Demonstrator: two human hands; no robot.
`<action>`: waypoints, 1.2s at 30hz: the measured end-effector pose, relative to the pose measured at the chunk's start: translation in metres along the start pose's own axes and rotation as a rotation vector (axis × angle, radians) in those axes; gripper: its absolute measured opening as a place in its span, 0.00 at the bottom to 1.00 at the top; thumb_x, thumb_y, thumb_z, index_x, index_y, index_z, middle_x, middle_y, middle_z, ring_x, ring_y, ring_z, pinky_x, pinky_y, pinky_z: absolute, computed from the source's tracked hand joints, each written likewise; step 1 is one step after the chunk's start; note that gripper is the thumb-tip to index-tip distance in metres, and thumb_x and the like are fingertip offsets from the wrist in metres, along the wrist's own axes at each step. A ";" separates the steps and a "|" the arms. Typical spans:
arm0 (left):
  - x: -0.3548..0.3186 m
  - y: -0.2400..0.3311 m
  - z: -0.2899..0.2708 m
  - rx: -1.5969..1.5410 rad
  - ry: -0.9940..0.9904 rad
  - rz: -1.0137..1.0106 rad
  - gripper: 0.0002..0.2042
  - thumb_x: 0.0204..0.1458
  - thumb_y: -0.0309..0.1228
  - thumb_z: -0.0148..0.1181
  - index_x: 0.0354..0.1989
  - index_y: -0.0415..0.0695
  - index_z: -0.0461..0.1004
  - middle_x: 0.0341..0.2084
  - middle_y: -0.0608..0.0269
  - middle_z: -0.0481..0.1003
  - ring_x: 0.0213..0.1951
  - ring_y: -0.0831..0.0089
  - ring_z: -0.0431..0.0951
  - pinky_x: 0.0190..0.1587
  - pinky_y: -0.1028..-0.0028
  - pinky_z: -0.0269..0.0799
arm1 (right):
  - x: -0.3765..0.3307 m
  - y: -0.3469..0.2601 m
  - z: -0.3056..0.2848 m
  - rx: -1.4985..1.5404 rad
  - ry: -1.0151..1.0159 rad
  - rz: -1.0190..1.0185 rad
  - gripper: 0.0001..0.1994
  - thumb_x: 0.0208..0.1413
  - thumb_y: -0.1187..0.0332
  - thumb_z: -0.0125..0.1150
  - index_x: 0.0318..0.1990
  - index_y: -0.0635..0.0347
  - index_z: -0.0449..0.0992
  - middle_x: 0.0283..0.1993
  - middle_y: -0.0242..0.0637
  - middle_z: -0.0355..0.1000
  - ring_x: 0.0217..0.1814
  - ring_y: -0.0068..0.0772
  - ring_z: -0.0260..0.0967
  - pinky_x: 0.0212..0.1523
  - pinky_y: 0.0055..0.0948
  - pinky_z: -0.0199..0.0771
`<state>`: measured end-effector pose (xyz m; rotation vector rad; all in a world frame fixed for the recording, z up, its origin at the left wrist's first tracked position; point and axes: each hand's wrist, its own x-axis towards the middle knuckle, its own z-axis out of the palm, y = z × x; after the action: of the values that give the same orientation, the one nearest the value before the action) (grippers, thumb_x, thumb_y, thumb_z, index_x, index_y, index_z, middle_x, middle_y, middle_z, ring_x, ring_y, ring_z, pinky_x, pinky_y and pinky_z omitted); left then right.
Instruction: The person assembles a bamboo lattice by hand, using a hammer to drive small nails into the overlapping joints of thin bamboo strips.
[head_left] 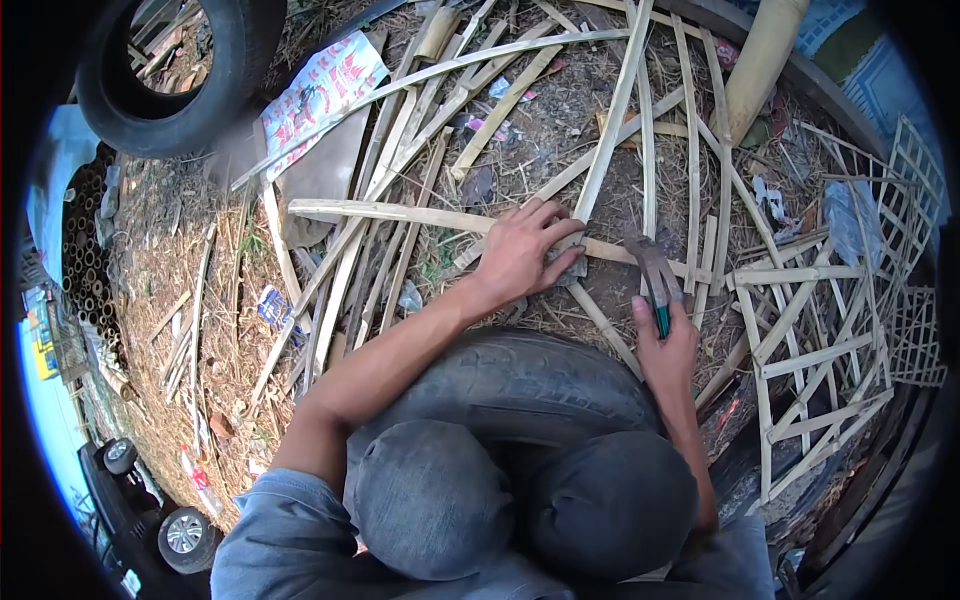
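A long, pale bamboo strip (400, 211) lies crosswise in front of me, over or under several upright strips. My left hand (522, 250) grips it where a long slanting strip (612, 135) meets it, with the fingers bent over the joint. The contact under the fingers is partly hidden. My right hand (668, 340) is closed round a green-handled metal hand tool (656, 275). Its dark head lies at the crosswise strip, near another upright strip (648, 170); the exact kind of tool is unclear.
A tyre (500, 375) lies just before my knees; another tyre (180, 110) is at the far left. Loose bamboo strips cover the ground. A bamboo lattice frame (810, 350) is at the right, a thick bamboo pole (760, 70) at the far right, and a printed sheet (320, 95) far left.
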<state>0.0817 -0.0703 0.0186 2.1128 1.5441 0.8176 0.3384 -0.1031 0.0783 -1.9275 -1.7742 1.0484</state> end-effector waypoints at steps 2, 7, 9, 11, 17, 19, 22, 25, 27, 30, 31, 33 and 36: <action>0.005 0.003 0.004 0.019 0.015 0.038 0.15 0.55 0.38 0.71 0.49 0.49 0.81 0.45 0.62 0.79 0.47 0.63 0.79 0.48 0.64 0.73 | -0.019 -0.001 -0.006 -0.078 -0.013 0.136 0.14 0.61 0.60 0.68 0.39 0.64 0.75 0.22 0.48 0.72 0.25 0.54 0.75 0.30 0.46 0.70; 0.004 0.000 -0.003 0.005 -0.067 -0.065 0.14 0.55 0.39 0.70 0.48 0.50 0.81 0.45 0.64 0.78 0.47 0.63 0.79 0.48 0.64 0.73 | -0.045 0.011 0.000 -0.127 -0.057 0.123 0.08 0.54 0.68 0.67 0.37 0.61 0.75 0.22 0.45 0.73 0.26 0.53 0.76 0.30 0.47 0.70; 0.006 0.001 -0.004 -0.003 -0.078 -0.094 0.14 0.55 0.38 0.70 0.49 0.50 0.81 0.46 0.63 0.78 0.48 0.63 0.80 0.48 0.64 0.73 | -0.055 0.008 -0.003 -0.199 -0.098 0.210 0.10 0.54 0.64 0.68 0.37 0.59 0.75 0.21 0.42 0.72 0.25 0.54 0.75 0.30 0.48 0.71; 0.008 0.005 -0.005 -0.027 -0.102 -0.110 0.15 0.55 0.39 0.70 0.50 0.49 0.80 0.47 0.62 0.78 0.49 0.62 0.80 0.48 0.63 0.73 | -0.066 0.017 -0.003 -0.186 -0.086 0.243 0.12 0.56 0.59 0.69 0.37 0.57 0.76 0.21 0.39 0.72 0.25 0.53 0.75 0.30 0.48 0.71; 0.017 0.006 -0.018 -0.077 -0.170 -0.158 0.20 0.57 0.40 0.70 0.54 0.46 0.75 0.52 0.56 0.76 0.53 0.56 0.78 0.52 0.59 0.70 | -0.082 0.021 0.009 -0.243 0.155 0.075 0.17 0.54 0.54 0.72 0.39 0.56 0.77 0.28 0.42 0.76 0.29 0.52 0.77 0.31 0.51 0.73; 0.016 0.010 -0.015 0.017 -0.272 -0.184 0.20 0.58 0.40 0.69 0.55 0.47 0.75 0.53 0.57 0.75 0.54 0.57 0.77 0.53 0.58 0.69 | -0.083 0.024 0.009 -0.277 0.124 0.081 0.17 0.54 0.54 0.72 0.40 0.56 0.77 0.29 0.43 0.77 0.31 0.53 0.78 0.31 0.51 0.74; 0.020 0.019 -0.026 0.124 -0.362 -0.244 0.20 0.61 0.45 0.65 0.58 0.52 0.73 0.51 0.59 0.74 0.55 0.58 0.76 0.55 0.53 0.67 | -0.082 0.008 0.007 -0.297 0.114 0.128 0.17 0.55 0.54 0.72 0.42 0.57 0.77 0.30 0.45 0.78 0.33 0.56 0.78 0.33 0.53 0.74; 0.027 0.021 -0.026 0.357 -0.368 -0.234 0.22 0.63 0.50 0.61 0.60 0.55 0.71 0.49 0.60 0.73 0.53 0.59 0.77 0.56 0.50 0.66 | -0.075 -0.005 0.003 -0.286 0.108 0.175 0.16 0.56 0.55 0.71 0.42 0.56 0.77 0.31 0.45 0.78 0.34 0.57 0.78 0.35 0.54 0.74; 0.024 0.026 -0.026 0.224 -0.495 -0.437 0.23 0.63 0.51 0.60 0.62 0.55 0.69 0.50 0.59 0.74 0.51 0.58 0.78 0.56 0.51 0.67 | -0.078 -0.005 0.002 -0.272 0.051 0.197 0.16 0.56 0.55 0.71 0.42 0.55 0.77 0.31 0.45 0.78 0.34 0.58 0.78 0.35 0.54 0.74; 0.028 0.022 -0.020 0.217 -0.480 -0.381 0.25 0.63 0.52 0.60 0.63 0.53 0.68 0.51 0.58 0.74 0.51 0.58 0.79 0.54 0.54 0.69 | -0.074 0.003 0.002 -0.304 0.154 0.174 0.17 0.56 0.55 0.71 0.44 0.54 0.77 0.31 0.46 0.78 0.35 0.58 0.78 0.36 0.55 0.75; 0.029 0.020 -0.019 0.202 -0.520 -0.351 0.26 0.63 0.52 0.60 0.63 0.52 0.67 0.52 0.58 0.74 0.51 0.58 0.79 0.53 0.55 0.70 | -0.075 0.006 0.004 -0.292 0.170 0.191 0.17 0.56 0.55 0.71 0.44 0.54 0.77 0.31 0.46 0.78 0.35 0.58 0.78 0.36 0.55 0.75; 0.027 0.016 -0.025 0.216 -0.476 -0.300 0.27 0.62 0.53 0.61 0.62 0.51 0.68 0.51 0.56 0.75 0.48 0.55 0.81 0.50 0.55 0.73 | -0.082 0.009 0.002 -0.298 0.043 0.239 0.17 0.55 0.54 0.71 0.44 0.54 0.76 0.33 0.48 0.79 0.37 0.58 0.79 0.37 0.56 0.75; 0.026 0.011 -0.026 0.151 -0.534 -0.397 0.27 0.60 0.54 0.64 0.60 0.51 0.68 0.48 0.56 0.77 0.38 0.49 0.83 0.40 0.53 0.80 | -0.077 0.010 0.001 -0.232 -0.053 0.289 0.19 0.53 0.54 0.72 0.44 0.56 0.76 0.33 0.49 0.79 0.37 0.59 0.79 0.39 0.56 0.75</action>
<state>0.0779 -0.0493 0.0512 1.8169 1.6627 -0.0048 0.3482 -0.1789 0.0937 -2.3742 -1.7467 1.0295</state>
